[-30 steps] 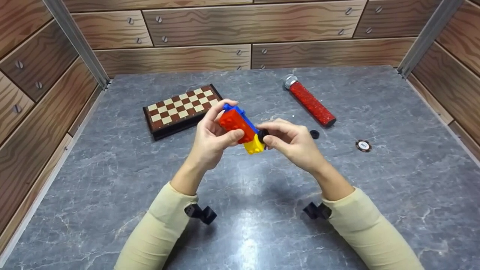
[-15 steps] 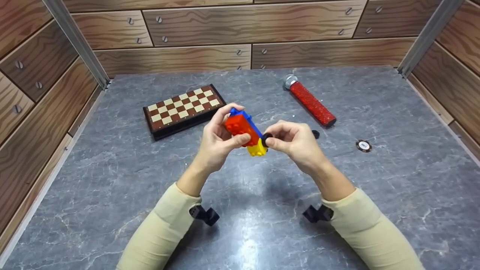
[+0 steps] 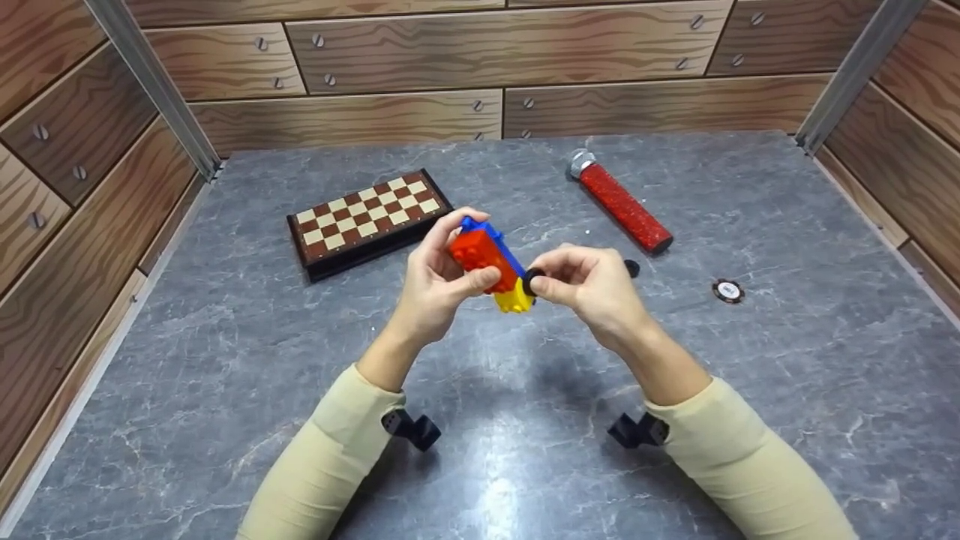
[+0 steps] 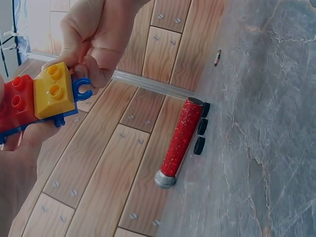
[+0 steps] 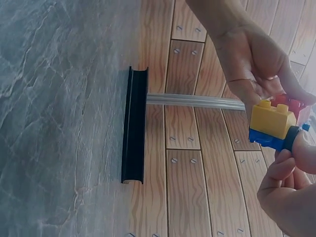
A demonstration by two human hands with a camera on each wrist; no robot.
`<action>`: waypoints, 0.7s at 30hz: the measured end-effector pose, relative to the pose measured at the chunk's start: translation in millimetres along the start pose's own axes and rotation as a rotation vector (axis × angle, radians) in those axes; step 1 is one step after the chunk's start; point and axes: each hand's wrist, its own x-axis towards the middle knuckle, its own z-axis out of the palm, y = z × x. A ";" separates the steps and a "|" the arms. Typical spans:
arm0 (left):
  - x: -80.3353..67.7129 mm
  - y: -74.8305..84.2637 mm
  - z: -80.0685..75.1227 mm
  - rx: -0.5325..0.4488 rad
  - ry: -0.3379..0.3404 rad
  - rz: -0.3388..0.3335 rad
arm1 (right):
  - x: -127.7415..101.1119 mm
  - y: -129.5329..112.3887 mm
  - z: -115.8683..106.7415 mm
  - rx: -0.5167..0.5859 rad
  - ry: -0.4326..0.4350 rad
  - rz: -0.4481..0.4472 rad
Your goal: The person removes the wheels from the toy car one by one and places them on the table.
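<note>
Gripping the brick toy (image 3: 487,259) in curled left hand (image 3: 435,289) fingers; pinching a black wheel (image 3: 531,281) against it with right hand (image 3: 592,289) fingers.

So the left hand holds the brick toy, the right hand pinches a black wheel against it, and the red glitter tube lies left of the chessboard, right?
Not quite. The tube lies right of the chessboard, not left, as the head view shows. The rest stands: the left hand holds the brick toy, and the right hand pinches a black wheel against it.
</note>
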 end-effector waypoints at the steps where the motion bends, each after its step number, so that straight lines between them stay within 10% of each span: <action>1: 0.0 -0.1 0.1 0.000 0.003 0.002 | -0.1 -0.2 0.2 -0.007 0.004 -0.001; 12: 0.2 -0.8 1.4 0.011 0.034 -0.025 | -1.4 1.4 0.5 -0.041 0.032 -0.018; 21: 1.5 7.8 -3.4 -0.135 -0.020 -0.118 | -0.4 -4.6 -12.2 -0.117 -0.293 -0.134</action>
